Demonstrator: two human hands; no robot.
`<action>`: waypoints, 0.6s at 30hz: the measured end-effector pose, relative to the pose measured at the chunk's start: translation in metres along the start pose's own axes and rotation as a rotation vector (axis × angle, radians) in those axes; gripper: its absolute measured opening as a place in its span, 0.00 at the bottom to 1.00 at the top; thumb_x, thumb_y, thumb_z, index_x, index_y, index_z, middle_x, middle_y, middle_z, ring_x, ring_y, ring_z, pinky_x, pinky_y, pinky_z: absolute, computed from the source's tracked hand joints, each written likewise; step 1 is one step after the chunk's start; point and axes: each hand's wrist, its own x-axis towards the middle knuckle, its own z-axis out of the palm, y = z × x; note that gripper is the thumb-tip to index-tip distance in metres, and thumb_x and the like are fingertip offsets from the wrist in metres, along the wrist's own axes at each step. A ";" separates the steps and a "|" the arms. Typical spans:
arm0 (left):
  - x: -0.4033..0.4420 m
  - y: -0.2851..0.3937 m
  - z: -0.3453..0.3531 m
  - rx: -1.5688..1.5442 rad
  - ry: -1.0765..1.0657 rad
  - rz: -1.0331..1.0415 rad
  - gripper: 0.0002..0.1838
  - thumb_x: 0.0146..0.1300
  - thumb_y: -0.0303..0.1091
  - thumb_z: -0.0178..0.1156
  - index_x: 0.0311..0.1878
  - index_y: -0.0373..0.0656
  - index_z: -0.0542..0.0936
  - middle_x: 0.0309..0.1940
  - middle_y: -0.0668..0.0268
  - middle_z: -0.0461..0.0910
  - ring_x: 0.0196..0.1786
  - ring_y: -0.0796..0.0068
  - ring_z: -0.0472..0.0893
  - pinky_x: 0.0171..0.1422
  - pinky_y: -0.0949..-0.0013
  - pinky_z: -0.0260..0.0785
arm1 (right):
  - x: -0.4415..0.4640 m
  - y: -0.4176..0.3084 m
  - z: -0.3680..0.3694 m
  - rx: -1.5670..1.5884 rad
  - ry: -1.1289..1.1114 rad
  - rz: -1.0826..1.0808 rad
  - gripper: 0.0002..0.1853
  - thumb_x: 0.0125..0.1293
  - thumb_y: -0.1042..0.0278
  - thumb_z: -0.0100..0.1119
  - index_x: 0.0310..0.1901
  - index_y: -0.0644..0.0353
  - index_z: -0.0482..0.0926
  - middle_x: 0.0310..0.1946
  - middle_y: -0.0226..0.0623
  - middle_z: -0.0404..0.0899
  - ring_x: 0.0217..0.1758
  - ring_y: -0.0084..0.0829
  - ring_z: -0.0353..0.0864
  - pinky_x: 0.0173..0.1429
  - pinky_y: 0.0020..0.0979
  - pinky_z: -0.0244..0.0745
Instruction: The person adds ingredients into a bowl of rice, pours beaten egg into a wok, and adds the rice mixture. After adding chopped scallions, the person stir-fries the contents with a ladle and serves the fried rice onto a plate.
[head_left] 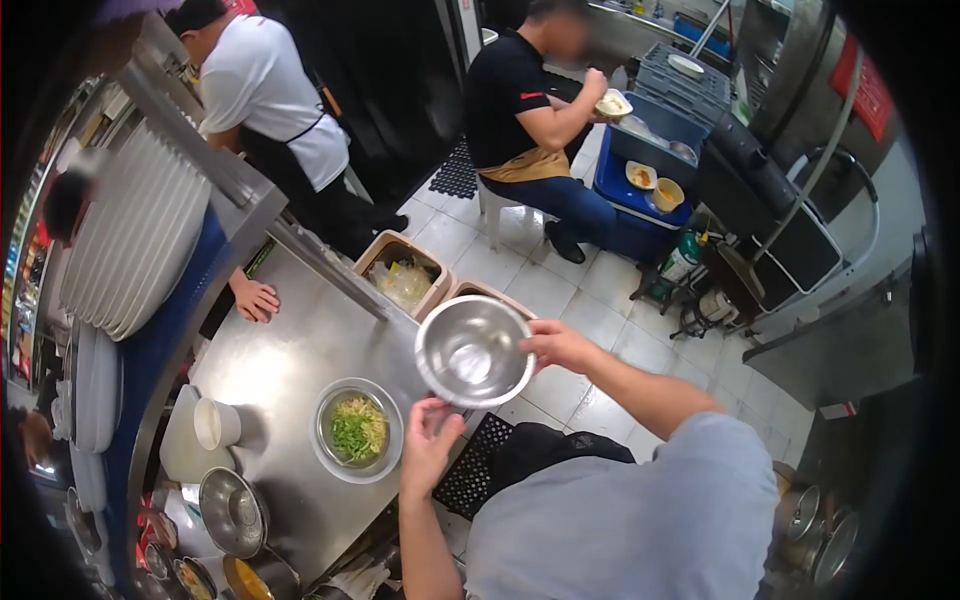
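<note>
Pinched at three o'clock by the right hand (pixel 562 347), the metal bowl (pixel 475 350) apparently gains support from the uncurled left hand (pixel 428 445) at seven.

The person wears a pale grey shirt (pixel 610 520), faintly bluish in tone, its cloth rounded over the front. The short right sleeve (pixel 718 455) leaves the forearm bare. Past the shirt's lower edge shows a black garment (pixel 555 457), apron or trousers impossible to tell. The left hand (pixel 428 448) and right hand (pixel 560 347) are bare.
</note>
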 end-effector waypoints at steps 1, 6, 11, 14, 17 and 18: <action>-0.005 -0.005 0.009 -0.033 -0.074 0.029 0.19 0.60 0.29 0.62 0.53 0.38 0.70 0.57 0.57 0.69 0.54 0.69 0.75 0.50 0.71 0.73 | -0.017 0.007 -0.020 0.101 0.114 0.001 0.15 0.58 0.67 0.61 0.45 0.63 0.76 0.32 0.34 0.77 0.32 0.25 0.79 0.35 0.30 0.82; -0.040 -0.059 0.023 0.041 -0.257 -0.080 0.15 0.60 0.26 0.61 0.50 0.36 0.72 0.60 0.53 0.67 0.55 0.68 0.76 0.52 0.67 0.75 | -0.071 0.063 -0.158 -0.092 0.651 -0.157 0.13 0.55 0.72 0.57 0.42 0.64 0.75 0.31 0.37 0.77 0.29 0.30 0.80 0.30 0.32 0.82; -0.088 -0.130 0.035 0.009 -0.115 -0.295 0.13 0.61 0.27 0.61 0.48 0.36 0.74 0.47 0.60 0.77 0.48 0.72 0.79 0.48 0.69 0.77 | -0.069 0.062 -0.300 -0.141 1.075 -0.118 0.10 0.54 0.75 0.55 0.39 0.64 0.75 0.28 0.38 0.76 0.23 0.33 0.79 0.24 0.32 0.80; -0.112 -0.182 0.036 -0.004 0.052 -0.406 0.11 0.60 0.27 0.62 0.44 0.36 0.75 0.36 0.63 0.79 0.35 0.78 0.79 0.39 0.75 0.76 | -0.047 0.014 -0.336 -0.016 1.173 -0.265 0.10 0.54 0.75 0.52 0.40 0.63 0.74 0.27 0.38 0.76 0.23 0.34 0.79 0.25 0.34 0.79; -0.118 -0.205 0.055 0.242 0.138 -0.373 0.06 0.58 0.28 0.63 0.37 0.38 0.77 0.27 0.67 0.79 0.28 0.80 0.77 0.31 0.77 0.72 | 0.002 -0.056 -0.397 0.361 1.111 -0.489 0.09 0.56 0.74 0.50 0.39 0.63 0.73 0.29 0.39 0.75 0.27 0.35 0.79 0.26 0.35 0.80; -0.117 -0.236 0.050 0.221 0.169 -0.473 0.06 0.58 0.28 0.64 0.35 0.38 0.77 0.26 0.67 0.79 0.27 0.80 0.77 0.30 0.77 0.71 | 0.019 -0.086 -0.420 0.457 1.089 -0.562 0.08 0.57 0.73 0.50 0.38 0.63 0.73 0.30 0.40 0.75 0.28 0.35 0.79 0.28 0.36 0.80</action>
